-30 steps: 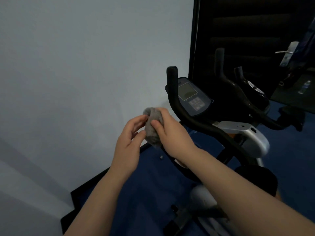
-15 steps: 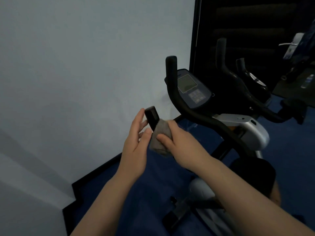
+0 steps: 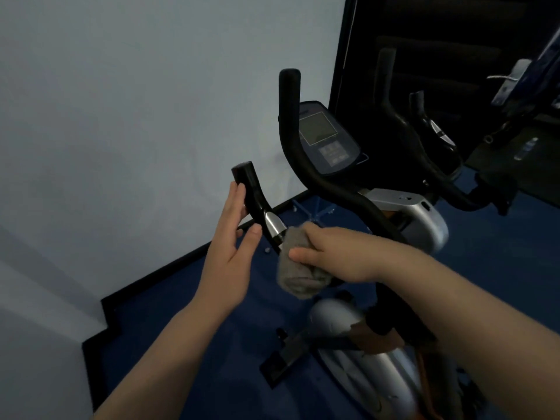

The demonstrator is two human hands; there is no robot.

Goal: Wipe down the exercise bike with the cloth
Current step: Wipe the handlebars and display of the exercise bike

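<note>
The grey cloth (image 3: pixel 298 268) is bunched round the near handlebar (image 3: pixel 257 204) of the exercise bike (image 3: pixel 403 213), just below its chrome band, pinched there by the right hand (image 3: pixel 330 253), apparently to rub the bar. The left hand (image 3: pixel 230 237), fingers spread flat, touches the bar's left side, probably to steady it. The console (image 3: pixel 327 137) stands farther right; no containers are visible.
</note>
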